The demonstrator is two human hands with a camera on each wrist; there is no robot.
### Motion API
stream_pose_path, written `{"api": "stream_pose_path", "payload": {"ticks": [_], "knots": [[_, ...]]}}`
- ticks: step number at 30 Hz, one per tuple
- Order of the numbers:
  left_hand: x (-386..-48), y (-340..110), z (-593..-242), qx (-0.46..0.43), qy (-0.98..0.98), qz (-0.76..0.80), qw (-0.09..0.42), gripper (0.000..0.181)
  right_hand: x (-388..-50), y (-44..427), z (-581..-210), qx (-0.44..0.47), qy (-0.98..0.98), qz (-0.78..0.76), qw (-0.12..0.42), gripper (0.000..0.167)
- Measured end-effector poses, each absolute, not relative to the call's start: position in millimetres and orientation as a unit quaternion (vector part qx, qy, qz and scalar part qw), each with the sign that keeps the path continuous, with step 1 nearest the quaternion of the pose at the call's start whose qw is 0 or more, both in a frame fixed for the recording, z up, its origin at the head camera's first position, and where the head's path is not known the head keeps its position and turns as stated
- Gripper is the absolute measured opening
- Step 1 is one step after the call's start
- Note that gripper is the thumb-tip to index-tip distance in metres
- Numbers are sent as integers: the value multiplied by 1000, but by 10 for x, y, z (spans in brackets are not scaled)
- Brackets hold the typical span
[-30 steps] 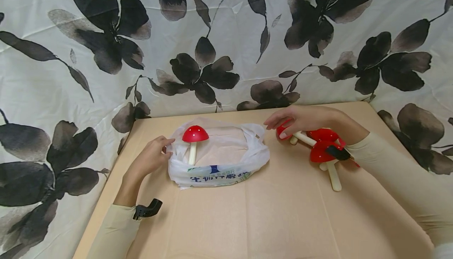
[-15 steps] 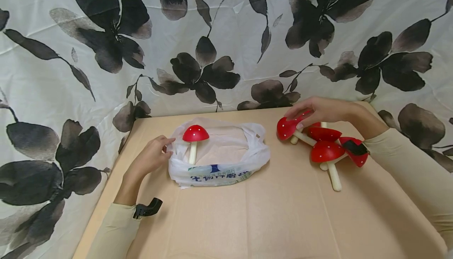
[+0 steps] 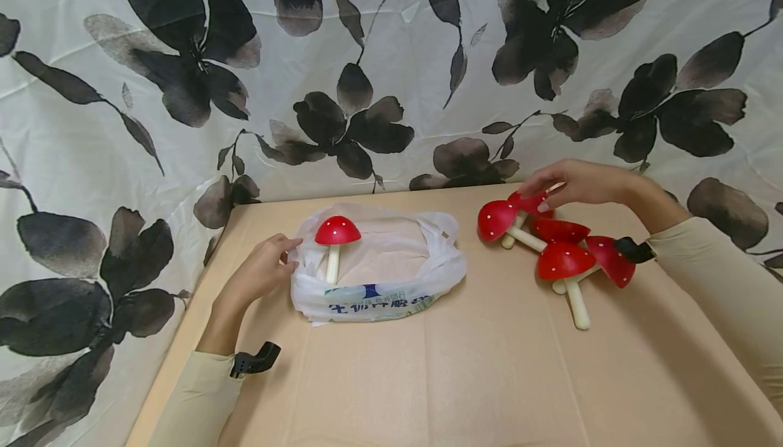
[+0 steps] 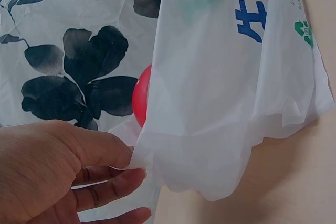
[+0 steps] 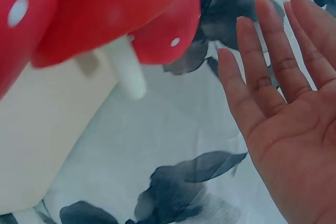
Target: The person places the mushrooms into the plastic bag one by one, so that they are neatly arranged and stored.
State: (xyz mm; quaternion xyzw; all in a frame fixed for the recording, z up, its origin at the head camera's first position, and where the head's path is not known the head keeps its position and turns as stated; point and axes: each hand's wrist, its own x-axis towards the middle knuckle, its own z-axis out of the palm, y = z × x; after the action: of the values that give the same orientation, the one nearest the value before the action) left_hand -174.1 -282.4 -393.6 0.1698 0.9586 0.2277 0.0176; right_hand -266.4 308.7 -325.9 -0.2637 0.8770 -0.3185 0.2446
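Observation:
A white plastic bag (image 3: 379, 303) with blue and green print lies open-mouthed left of the middle. My left hand (image 3: 269, 263) pinches its left edge between thumb and fingers, as the left wrist view shows. Inside the bag lies a toy mushroom (image 3: 338, 231) with a white-dotted red cap and a pale stem. To the right, several like mushrooms (image 3: 564, 261) lie in a heap. Above the back of that heap hovers my right hand (image 3: 581, 182), partly covering a far cap (image 3: 531, 204). Its fingers (image 5: 283, 61) look straight in the right wrist view, with nothing held.
The tan tabletop (image 3: 428, 379) carries everything. Behind its far edge hangs a white cloth (image 3: 428, 148) with dark flowers. A black wrist strap (image 3: 255, 360) sits on the left sleeve.
My right hand has moved right and slightly back across the mushroom heap, uncovering the leftmost caps. The left hand, the bag and the mushroom in it have stayed put.

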Motion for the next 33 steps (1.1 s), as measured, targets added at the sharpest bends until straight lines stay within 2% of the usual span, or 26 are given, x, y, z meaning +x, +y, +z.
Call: {"api": "stream_pose_path", "payload": {"ticks": [20,33], "knots": [[-1750,-2833,-3972,175,959,224,12,42,-2814,3411,-3366,-223,921,-232,217,51],[-1739,-2807,-3958,164,961,220,28,42,-2976,3466,-3552,-211,931,-212,209,54]]}}
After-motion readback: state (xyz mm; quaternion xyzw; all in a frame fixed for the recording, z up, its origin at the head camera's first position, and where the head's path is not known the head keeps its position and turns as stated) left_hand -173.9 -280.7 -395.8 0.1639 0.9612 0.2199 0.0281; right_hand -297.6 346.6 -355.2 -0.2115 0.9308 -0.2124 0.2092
